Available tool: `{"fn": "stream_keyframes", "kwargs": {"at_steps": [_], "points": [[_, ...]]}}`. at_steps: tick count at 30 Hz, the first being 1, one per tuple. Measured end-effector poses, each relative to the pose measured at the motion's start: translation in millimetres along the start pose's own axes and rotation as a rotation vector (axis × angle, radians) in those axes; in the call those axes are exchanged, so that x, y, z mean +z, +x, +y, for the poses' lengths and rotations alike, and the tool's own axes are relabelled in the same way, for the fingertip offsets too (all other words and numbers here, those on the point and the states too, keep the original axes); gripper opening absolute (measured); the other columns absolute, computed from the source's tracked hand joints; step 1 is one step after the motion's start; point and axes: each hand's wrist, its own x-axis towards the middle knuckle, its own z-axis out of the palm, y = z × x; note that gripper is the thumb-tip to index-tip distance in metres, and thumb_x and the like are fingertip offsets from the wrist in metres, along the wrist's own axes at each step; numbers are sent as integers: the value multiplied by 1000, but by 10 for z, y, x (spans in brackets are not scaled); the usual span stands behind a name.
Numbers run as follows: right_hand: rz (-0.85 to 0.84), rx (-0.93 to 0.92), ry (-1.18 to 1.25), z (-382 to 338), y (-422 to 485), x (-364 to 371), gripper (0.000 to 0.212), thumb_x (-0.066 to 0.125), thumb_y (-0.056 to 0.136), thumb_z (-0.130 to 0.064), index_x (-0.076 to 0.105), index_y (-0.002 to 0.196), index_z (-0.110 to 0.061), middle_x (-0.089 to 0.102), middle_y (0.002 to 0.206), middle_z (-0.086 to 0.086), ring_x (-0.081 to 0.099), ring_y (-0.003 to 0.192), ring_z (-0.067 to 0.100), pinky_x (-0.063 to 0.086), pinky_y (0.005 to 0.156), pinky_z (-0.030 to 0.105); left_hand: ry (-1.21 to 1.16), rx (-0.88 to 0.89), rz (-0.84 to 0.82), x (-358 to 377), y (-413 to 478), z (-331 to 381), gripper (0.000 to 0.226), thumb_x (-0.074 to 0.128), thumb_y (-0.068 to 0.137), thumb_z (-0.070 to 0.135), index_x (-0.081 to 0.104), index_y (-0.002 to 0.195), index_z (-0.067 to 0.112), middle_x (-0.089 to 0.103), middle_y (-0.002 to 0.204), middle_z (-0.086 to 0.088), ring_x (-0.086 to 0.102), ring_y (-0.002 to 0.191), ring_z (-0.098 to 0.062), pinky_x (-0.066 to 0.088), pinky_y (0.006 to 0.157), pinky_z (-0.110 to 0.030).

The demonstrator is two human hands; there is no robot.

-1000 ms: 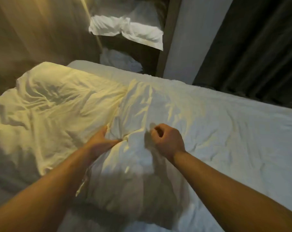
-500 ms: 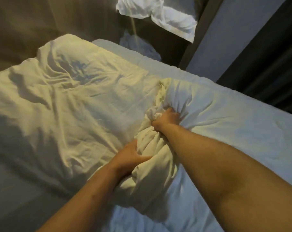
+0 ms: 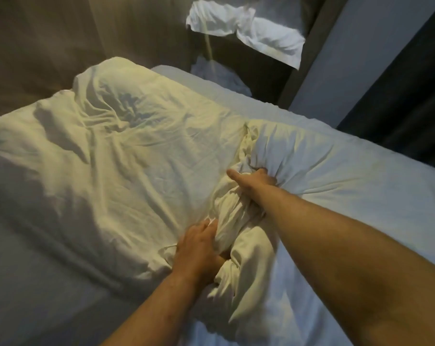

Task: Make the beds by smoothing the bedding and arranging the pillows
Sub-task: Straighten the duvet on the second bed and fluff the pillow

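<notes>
Left hand is gripping the near end of the bunched pillow, fingers curled into the cloth, right hand is clenching its middle, thumb sticking out, and it is lying on the sheet touching a second pillow on its left

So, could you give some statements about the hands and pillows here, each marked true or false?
1. The left hand and the right hand both grip the bunched pillow. True.
2. The second pillow stands upright on its end. False: it lies flat, left of the hands.
3. The right hand reaches farther than the left hand. True.
4. The sheet under the pillows is dark. False: it is pale.
</notes>
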Motion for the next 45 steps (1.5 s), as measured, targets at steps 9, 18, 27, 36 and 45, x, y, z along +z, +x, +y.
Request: {"fn": "stream_keyframes", "kwargs": {"at_steps": [9, 18, 27, 36, 45], "points": [[185, -95, 72, 160, 182, 166, 59, 60, 77, -32, 45, 133, -18, 46, 130, 19, 51, 116, 38, 44, 100, 40, -122, -135, 116, 57, 34, -97, 89, 65, 56, 70, 43, 132, 31, 52, 131, 2, 49, 121, -22, 42, 102, -37], [193, -207, 317, 350, 135, 71, 54, 55, 91, -46, 48, 133, -13, 53, 134, 14, 53, 120, 36, 43, 100, 38, 36, -197, -118, -371, -115, 167, 102, 49, 40, 93, 49, 118, 27, 58, 120, 1, 57, 108, -24, 48, 90, -38], [443, -357, 359, -33, -23, -129, 32, 51, 93, -39, 57, 96, -7, 62, 99, 15, 58, 90, 35, 49, 80, 43, -437, -62, 71, -580, 73, 21, 29, 59, 48, 44, 63, 77, 45, 72, 78, 7, 68, 83, -9, 54, 66, -32], [428, -473, 394, -1281, -159, -56, 33, 48, 94, -45, 56, 100, -14, 60, 100, 7, 58, 91, 25, 52, 85, 41, -579, -8, 112, -1709, 521, -517, 32, 64, 46, 36, 70, 76, 25, 69, 65, 6, 55, 62, 3, 52, 64, -34], [374, -635, 548, -3343, -419, 639, 25, 51, 86, -35, 56, 84, -10, 62, 90, 11, 58, 85, 23, 51, 85, 43, -488, -82, 275, -3571, 876, -1629, 29, 70, 46, 26, 68, 74, 21, 67, 68, 9, 58, 62, -8, 47, 65, -28]]}}
